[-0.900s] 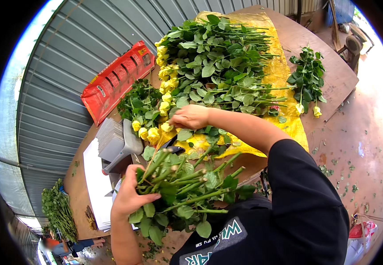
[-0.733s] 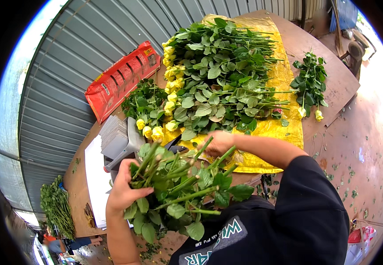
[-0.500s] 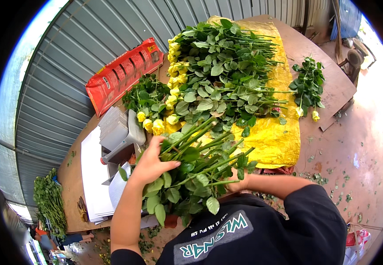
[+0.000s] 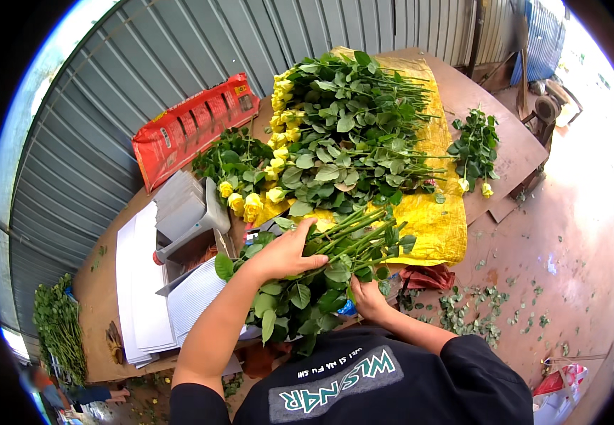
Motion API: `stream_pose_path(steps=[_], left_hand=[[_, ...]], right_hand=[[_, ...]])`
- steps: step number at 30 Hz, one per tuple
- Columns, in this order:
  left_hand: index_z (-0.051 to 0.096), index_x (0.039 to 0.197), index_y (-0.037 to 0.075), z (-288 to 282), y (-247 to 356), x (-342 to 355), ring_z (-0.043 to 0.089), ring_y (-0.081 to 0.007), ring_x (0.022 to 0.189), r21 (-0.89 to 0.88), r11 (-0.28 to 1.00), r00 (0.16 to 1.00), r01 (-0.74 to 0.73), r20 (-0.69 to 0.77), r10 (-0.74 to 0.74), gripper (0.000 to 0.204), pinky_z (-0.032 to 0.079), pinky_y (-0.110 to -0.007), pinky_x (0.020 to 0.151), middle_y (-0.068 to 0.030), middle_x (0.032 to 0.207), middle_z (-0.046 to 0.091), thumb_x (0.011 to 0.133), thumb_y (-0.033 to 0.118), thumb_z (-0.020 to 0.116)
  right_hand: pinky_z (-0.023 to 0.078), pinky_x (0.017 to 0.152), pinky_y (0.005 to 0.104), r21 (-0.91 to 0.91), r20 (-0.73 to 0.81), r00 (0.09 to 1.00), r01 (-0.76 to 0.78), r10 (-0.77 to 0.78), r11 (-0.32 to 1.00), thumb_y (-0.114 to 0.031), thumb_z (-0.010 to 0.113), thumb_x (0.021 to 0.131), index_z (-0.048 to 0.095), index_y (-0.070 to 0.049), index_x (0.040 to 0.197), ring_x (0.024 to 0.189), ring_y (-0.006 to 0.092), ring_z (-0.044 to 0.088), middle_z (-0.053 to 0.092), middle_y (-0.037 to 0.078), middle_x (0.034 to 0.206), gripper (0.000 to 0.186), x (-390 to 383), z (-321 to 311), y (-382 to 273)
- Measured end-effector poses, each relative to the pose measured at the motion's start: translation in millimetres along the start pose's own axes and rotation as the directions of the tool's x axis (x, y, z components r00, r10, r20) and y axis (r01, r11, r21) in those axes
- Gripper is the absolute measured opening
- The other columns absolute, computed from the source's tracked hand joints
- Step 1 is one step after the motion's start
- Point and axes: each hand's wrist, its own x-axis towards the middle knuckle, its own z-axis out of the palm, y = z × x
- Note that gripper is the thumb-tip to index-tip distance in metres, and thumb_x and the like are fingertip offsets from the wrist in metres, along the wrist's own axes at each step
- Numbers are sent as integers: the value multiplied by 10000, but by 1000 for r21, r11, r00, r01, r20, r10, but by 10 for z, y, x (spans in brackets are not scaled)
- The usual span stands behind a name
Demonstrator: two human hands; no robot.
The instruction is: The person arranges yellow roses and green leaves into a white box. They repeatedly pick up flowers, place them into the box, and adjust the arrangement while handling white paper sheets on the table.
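My left hand is wrapped round a thick bundle of leafy rose stems, thumb across it, with the cut ends pointing up and right. Below, at the bundle's right side, my right hand has curled fingers gripping it; their tips are hidden among the leaves. Beyond the bundle, yellow roses lie in rows, heads left, on a crumpled yellow sheet. A smaller pile of roses lies to their left. White paper and ribbed sheets are under and beside my left arm.
A grey container of sheets, a red package by the metal wall, roses at the table's right, a stem pile at the left. A person is lower left. Metal equipment stands back right; fallen leaves litter the right.
My right hand has come down from the laid-out roses to the bundle's lower right side. My left hand has moved right with the bundle, whose stems now lie flatter. The view has shifted.
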Motion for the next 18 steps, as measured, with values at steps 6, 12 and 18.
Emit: stream_pose_path(steps=[6, 12, 18], left_hand=[[172, 1309, 58, 21, -121, 43, 383, -308, 1155, -65, 995, 987, -79, 136, 87, 946, 309, -333, 956, -242, 1239, 369, 590, 253, 755], [200, 1293, 45, 245, -175, 184, 415, -334, 1116, 45, 999, 997, -24, 75, 20, 943, 337, -347, 926, -234, 1185, 429, 557, 213, 764], [246, 1272, 21, 158, -253, 345, 458, -297, 1080, -45, 998, 967, 54, 251, -41, 941, 359, -332, 901, -219, 1163, 465, 538, 246, 790]], right_hand=[[412, 653, 386, 36, 138, 973, -190, 183, 981, -182, 341, 904, 494, 1, 1002, 761, 421, 493, 521, 247, 786, 258, -30, 11, 267], [397, 550, 280, 537, 185, 834, -529, 520, 657, -260, 416, 902, 541, -7, 962, 609, 157, 505, 533, 43, 697, 288, -41, 79, 211], [225, 421, 229, 733, 241, 655, -606, 716, 308, -296, 452, 888, 524, -85, 775, 457, 59, 303, 393, -52, 567, 250, 47, 89, -137]])
